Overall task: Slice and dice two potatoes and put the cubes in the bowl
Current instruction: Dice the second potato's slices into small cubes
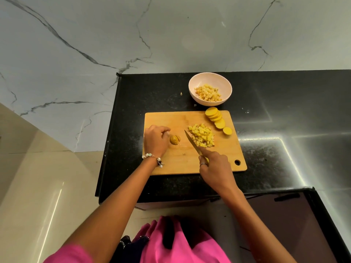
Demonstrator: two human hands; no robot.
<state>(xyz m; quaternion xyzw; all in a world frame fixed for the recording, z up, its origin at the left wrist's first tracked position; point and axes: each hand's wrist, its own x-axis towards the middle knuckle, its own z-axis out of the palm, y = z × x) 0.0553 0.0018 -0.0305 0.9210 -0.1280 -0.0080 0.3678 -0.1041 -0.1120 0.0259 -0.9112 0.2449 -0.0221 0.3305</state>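
While a small potato piece point(174, 139) is pinned on the cutting board point(176, 120) by the left hand point(156, 141), whose grip is curled against it, the knife point(191, 142) is clenched in the right hand point(214, 168); fingertips could be nicked, since the piece is short and may roll, and cubes point(202, 135) could be scattered short of the bowl point(193, 83)

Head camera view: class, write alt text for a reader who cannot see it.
A person's right hand holds a knife beside a pile of potato cubes on a wooden cutting board, while the left hand holds a small potato piece. Round potato slices wait at the board's far right corner, near a bowl already holding cubes.
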